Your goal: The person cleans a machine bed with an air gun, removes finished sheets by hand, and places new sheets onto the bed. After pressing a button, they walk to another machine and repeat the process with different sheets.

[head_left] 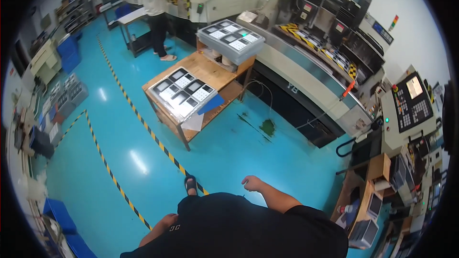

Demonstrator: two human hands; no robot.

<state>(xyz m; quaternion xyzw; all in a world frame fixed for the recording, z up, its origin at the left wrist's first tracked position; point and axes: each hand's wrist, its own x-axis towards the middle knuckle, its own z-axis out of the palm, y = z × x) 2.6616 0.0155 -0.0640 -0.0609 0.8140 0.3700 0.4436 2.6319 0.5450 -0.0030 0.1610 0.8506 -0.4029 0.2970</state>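
Observation:
My right hand (252,183) hangs in front of my body above the blue floor, its fingers curled in; nothing shows in it. My left hand (168,220) is low at my left side against the dark shirt, which hides most of its fingers. Neither touches the wooden workbench (193,70) ahead of me. On that bench lies a tray of panels (182,91) with dark windows and white keypad areas. A stack of clear trays (232,36) holding similar panels rests on the bench's raised back part.
A large machine (306,74) stands behind the bench, with a control panel (413,100) at right. A person (155,9) works at another machine farther off. Yellow-black tape (138,114) crosses the floor; a green puddle (267,126) lies by the machine. Blue bins (68,52) stand left.

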